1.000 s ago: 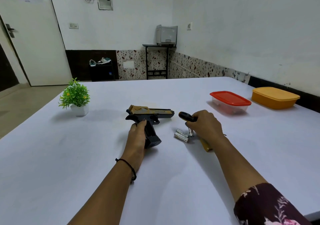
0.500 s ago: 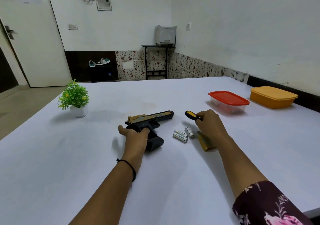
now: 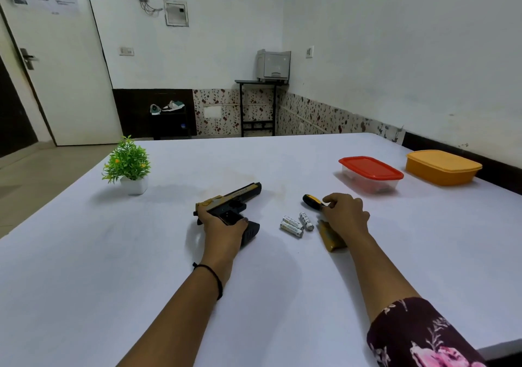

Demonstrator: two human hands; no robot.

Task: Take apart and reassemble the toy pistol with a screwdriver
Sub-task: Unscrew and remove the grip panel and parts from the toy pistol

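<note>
A black and gold toy pistol [image 3: 236,200] lies on its side on the white table [image 3: 84,253], barrel pointing away to the right. My left hand [image 3: 224,232] grips its black handle. My right hand [image 3: 346,214] holds a screwdriver with a black and yellow handle [image 3: 310,200], whose shaft is hidden under my fingers. Three white batteries [image 3: 296,224] lie between my two hands. A gold cover piece [image 3: 330,238] rests on the table partly under my right wrist.
A small green plant in a white pot [image 3: 128,166] stands at the left. At the right are a clear box with a red lid [image 3: 370,173] and an orange box [image 3: 442,167]. The table's right edge runs along the wall.
My left hand has laid the pistol from upright down onto its side on the table. My right hand with the screwdriver has moved slightly away from the batteries.
</note>
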